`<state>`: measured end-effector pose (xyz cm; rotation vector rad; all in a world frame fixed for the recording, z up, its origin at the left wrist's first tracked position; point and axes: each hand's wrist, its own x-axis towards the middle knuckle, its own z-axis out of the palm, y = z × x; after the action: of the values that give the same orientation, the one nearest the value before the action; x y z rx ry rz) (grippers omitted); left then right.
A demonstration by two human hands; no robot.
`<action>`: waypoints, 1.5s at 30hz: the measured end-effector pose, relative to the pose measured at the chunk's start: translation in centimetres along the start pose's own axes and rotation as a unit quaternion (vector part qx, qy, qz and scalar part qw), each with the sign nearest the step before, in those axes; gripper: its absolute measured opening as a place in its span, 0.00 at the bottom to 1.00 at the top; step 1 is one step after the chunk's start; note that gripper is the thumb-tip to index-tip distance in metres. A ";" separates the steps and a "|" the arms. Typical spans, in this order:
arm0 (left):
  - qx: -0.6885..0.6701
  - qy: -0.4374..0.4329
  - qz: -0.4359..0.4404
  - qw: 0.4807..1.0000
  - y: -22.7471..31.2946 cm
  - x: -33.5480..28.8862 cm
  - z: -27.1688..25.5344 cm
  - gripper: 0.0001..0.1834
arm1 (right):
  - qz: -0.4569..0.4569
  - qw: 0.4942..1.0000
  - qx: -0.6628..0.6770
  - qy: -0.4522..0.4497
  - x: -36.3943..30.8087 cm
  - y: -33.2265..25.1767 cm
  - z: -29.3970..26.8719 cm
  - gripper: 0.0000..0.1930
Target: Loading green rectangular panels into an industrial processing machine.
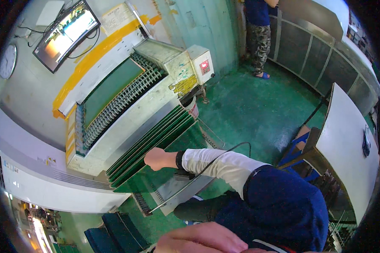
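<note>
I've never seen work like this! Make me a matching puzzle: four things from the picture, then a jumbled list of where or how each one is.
Things
1. the person's bare right hand
2. thin, flat green panels
3. rectangular, black-framed screen
4. bright blue slipper

Places and states
A. lit up, at the picture's upper left
B. on the foot of another person, in camouflage trousers
C. at the edge of a green panel
D. in a row beside the pale machine with ridged rollers

Right pairs: 1-C, 2-D, 3-A, 4-B.
</note>
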<state>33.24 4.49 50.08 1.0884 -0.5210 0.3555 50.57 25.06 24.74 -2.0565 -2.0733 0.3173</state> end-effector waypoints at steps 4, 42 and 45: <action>-0.060 -0.009 0.003 0.998 -1.1 0.8 -0.2 0.11 | -0.013 1.000 0.004 0.017 -0.2 -0.3 -0.1 0.06; -0.110 -0.057 0.094 0.988 -3.4 1.1 -1.4 0.11 | -0.015 0.997 0.013 0.068 -0.1 -0.2 0.1 0.05; -0.095 -0.058 0.051 0.992 -2.6 0.9 -1.6 0.11 | -0.007 0.998 0.018 0.064 -0.2 -0.3 -0.1 0.05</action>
<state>35.69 4.90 48.11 0.9034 -0.7012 0.3268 50.33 24.82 24.91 -1.9867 -1.9907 0.2143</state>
